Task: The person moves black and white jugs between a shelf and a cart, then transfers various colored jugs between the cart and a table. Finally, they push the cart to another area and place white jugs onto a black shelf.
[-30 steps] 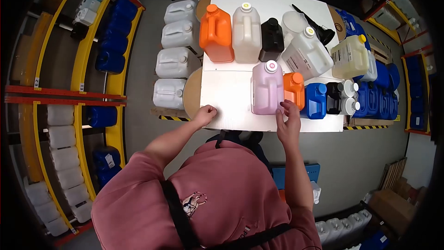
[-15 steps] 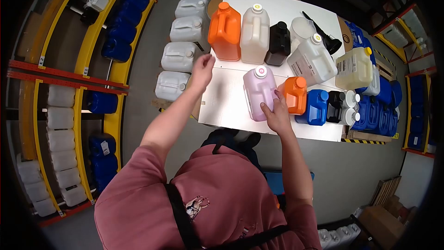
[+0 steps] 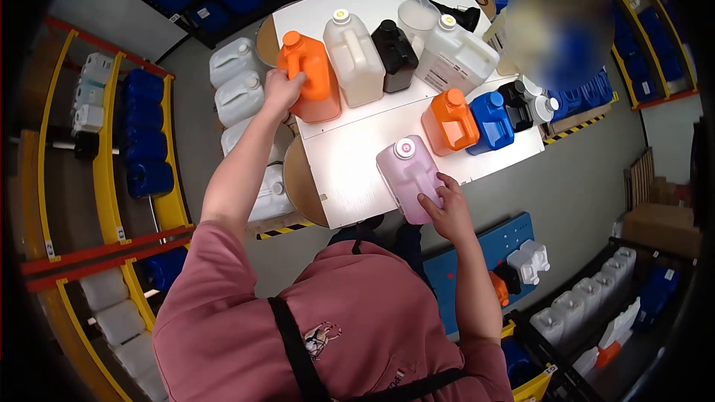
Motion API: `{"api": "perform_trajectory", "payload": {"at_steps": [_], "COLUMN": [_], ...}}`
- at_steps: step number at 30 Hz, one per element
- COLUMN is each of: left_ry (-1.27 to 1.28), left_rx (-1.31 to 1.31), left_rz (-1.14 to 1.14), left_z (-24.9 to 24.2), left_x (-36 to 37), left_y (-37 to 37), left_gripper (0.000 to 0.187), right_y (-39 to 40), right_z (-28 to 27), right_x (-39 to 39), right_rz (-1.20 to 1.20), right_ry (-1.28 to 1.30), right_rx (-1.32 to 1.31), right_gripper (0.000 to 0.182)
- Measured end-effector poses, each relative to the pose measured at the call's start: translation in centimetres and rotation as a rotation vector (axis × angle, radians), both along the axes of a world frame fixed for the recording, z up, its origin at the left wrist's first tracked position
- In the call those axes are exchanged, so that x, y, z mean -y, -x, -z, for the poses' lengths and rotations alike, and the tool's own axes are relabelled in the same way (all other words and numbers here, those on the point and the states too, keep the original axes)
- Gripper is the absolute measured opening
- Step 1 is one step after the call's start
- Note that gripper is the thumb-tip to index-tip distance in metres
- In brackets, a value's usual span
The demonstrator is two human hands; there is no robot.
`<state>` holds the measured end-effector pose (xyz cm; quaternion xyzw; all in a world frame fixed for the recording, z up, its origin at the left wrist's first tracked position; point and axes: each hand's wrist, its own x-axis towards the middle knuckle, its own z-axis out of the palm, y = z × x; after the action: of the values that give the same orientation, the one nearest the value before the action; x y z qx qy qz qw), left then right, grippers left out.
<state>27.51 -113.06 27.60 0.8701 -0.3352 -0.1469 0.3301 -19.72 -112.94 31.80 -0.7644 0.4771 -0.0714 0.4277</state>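
Note:
My left hand (image 3: 284,91) is closed on the large orange jerrycan (image 3: 316,82), gripping it near its handle at the table's far left. A translucent pink jug (image 3: 410,171) with a white cap is near the front edge. My right hand (image 3: 448,210) holds this jug at its lower right side, by the handle. Right of the orange jerrycan are a whitish jerrycan (image 3: 354,59) and a black bottle (image 3: 396,56). Beyond the pink jug sit a smaller orange canister (image 3: 450,123) and a blue canister (image 3: 491,123).
The white table (image 3: 342,179) also bears a labelled translucent jerrycan (image 3: 456,59), a measuring jug (image 3: 417,18) and a black funnel (image 3: 465,16). White jerrycans (image 3: 240,97) stand at its left. A blue board (image 3: 477,260) lies low on the right. A blurred patch hides the upper right.
My left hand has moved from free air onto the large orange jerrycan. My right hand has kept its hold on the pink jug, which now sits nearer the front edge. The view has turned.

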Motion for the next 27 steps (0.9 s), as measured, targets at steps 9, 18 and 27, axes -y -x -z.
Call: {"api": "perform_trajectory", "payload": {"at_steps": [9,18,27], "left_ry": [0.119,-0.004,-0.191], "left_rx": [-0.257,-0.211,-0.469], "left_rz": [0.183,0.621,1.212], "left_z": [-5.3,-8.1,-8.2], "left_x": [-8.0,-11.7,-11.6], "left_y": [4.6,14.4,31.8], "left_gripper": [0.032,0.027,0.031], "right_y": [2.8,12.5,23.1], "right_z": [-1.7,0.1,9.1], "right_x": [-5.4,-16.0,-34.5], "right_rz": [0.256,0.744,1.447], "right_ry": [-0.116,-0.206,-0.155], "right_rx": [0.065,0.254,0.229], "right_gripper": [0.036,0.038,0.043]}}
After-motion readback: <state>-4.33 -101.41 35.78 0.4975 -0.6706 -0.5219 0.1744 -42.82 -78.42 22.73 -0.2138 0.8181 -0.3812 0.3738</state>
